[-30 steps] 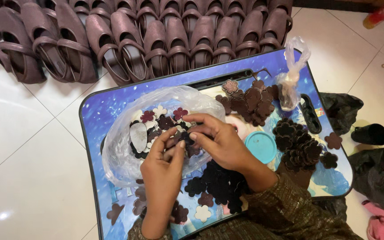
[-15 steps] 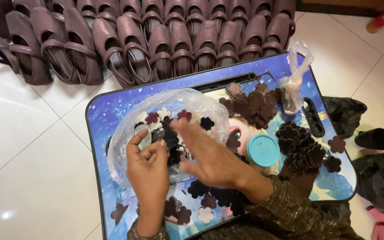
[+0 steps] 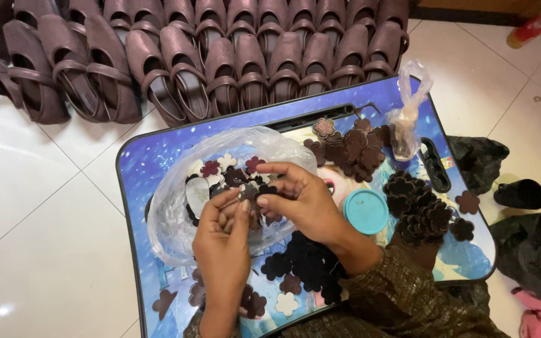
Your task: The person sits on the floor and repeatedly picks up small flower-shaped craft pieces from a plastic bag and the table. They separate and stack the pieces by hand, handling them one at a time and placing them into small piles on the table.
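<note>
— How are your hands placed?
— Your left hand and right hand meet, fingers curled, over the clear plastic bag on the blue surface.
— Holding what?
— Together they pinch a small dark flower piece above the bag.

brown sandals in rows, teal lid, black bags

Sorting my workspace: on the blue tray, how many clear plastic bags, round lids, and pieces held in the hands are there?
Clear plastic bags: 2 (large bag, small knotted bag)
Teal round lid: 1
Flower piece pinched between left hand and right hand: 1
Total: 4
</note>
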Demonstrator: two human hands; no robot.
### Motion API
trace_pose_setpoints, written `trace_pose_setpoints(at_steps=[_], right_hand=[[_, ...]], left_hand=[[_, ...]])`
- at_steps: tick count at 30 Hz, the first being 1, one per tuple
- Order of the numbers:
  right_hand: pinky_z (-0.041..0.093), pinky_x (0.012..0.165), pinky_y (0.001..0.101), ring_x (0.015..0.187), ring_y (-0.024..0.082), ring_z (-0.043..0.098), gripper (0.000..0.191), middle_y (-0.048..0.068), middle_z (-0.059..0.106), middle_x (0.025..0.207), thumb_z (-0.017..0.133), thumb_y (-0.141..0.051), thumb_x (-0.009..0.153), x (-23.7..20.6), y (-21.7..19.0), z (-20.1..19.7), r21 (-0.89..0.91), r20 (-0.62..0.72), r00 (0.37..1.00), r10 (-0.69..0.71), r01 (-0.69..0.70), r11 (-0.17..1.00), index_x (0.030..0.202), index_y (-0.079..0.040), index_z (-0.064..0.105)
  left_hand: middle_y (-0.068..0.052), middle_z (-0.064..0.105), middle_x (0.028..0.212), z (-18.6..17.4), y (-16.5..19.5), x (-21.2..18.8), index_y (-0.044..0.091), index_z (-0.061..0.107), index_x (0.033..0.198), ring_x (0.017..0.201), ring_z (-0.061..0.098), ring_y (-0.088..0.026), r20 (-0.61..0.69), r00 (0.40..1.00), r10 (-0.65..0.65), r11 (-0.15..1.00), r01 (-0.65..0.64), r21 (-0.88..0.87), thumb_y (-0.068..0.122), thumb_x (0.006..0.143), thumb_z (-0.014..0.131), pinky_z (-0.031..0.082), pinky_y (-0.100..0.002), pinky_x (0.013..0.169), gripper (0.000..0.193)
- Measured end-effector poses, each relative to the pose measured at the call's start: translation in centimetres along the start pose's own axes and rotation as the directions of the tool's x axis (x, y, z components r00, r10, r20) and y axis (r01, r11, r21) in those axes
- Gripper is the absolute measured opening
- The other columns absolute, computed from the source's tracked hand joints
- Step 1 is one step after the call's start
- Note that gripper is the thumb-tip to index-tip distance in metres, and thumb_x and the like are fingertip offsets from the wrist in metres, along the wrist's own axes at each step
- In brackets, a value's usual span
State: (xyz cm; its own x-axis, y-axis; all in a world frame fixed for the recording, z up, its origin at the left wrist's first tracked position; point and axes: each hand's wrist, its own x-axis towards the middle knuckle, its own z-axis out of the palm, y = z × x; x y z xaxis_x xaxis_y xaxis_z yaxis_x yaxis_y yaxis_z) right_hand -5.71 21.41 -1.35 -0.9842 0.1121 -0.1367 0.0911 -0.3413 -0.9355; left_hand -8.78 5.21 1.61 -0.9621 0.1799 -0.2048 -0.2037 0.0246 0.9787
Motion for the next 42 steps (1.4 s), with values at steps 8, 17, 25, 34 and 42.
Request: trace_pose_setpoints(at_steps=[8, 17, 25, 34, 42], right_hand=[[0.063, 0.087, 0.0260, 0.098, 0.009, 0.072, 0.063, 0.007, 0.078, 0.107, 0.066, -0.002, 0.093, -1.6, -2.6, 0.5, -0.309, 0.067, 0.995, 0.073, -0.049, 0.950, 0.152, -0.009, 0.044], [0.051, 0.058, 0.0294, 0.070, 0.014, 0.064, 0.047, 0.008, 0.081, 0.118, 0.061, -0.005, 0.101, -1.0, -3.6, -0.3, -0.453, -0.153, 0.987, -0.044, -0.031, 0.891, 0.148, -0.007, 0.055], [0.058, 0.086, 0.0254, 0.094, 0.010, 0.073, 0.035, 0.005, 0.076, 0.102, 0.057, -0.009, 0.103, -1.2, -1.5, 0.6, -0.256, -0.147, 0.977, -0.155, 0.114, 0.960, 0.138, -0.004, 0.059], [0.061, 0.071, 0.0303, 0.077, 0.013, 0.070, 0.023, 0.008, 0.075, 0.089, 0.066, -0.011, 0.103, -1.1, -1.3, -0.8, -0.324, -0.288, 0.938, -0.195, 0.096, 0.941, 0.123, -0.002, 0.074], [0.056, 0.085, 0.0409, 0.100, 0.031, 0.069, 0.051, 0.014, 0.071, 0.113, 0.075, -0.006, 0.090, -0.8, -2.0, 0.5, -0.840, 0.255, 0.858, -0.445, 0.425, 0.338, 0.138, -0.007, 0.059]], left_hand=[[-0.014, 0.071, 0.112, -0.1, 2.2, -1.0, 0.010, 0.074, 0.117, 0.108, 0.061, -0.031, 0.137, 0.832, 0.538, 0.644, -0.510, 0.569, 0.025, 0.090, 0.075, 0.043, -0.039, 0.095, 0.031], [-0.006, 0.077, 0.092, -1.1, 0.6, 0.3, 0.004, 0.078, 0.094, 0.084, 0.071, -0.014, -0.059, 0.959, 0.277, 0.902, -0.239, 0.359, 0.025, 0.091, 0.076, 0.052, -0.027, 0.078, 0.021], [0.000, 0.070, 0.085, -0.8, -0.6, 0.5, 0.001, 0.077, 0.090, 0.074, 0.059, -0.005, 0.005, 0.996, 0.089, 0.986, -0.088, 0.144, 0.023, 0.094, 0.073, 0.047, -0.022, 0.065, 0.022], [-0.001, 0.072, 0.081, -0.9, -1.2, 0.6, 0.002, 0.075, 0.106, 0.068, 0.061, -0.007, 0.030, 0.999, -0.036, 0.997, 0.034, 0.064, 0.022, 0.099, 0.065, 0.050, -0.022, 0.061, 0.024], [-0.002, 0.073, 0.094, -2.1, -1.2, 0.6, 0.001, 0.066, 0.124, 0.079, 0.069, -0.008, 0.067, 0.997, -0.034, 0.989, 0.043, -0.142, 0.014, 0.101, 0.057, 0.055, -0.022, 0.071, 0.028]])
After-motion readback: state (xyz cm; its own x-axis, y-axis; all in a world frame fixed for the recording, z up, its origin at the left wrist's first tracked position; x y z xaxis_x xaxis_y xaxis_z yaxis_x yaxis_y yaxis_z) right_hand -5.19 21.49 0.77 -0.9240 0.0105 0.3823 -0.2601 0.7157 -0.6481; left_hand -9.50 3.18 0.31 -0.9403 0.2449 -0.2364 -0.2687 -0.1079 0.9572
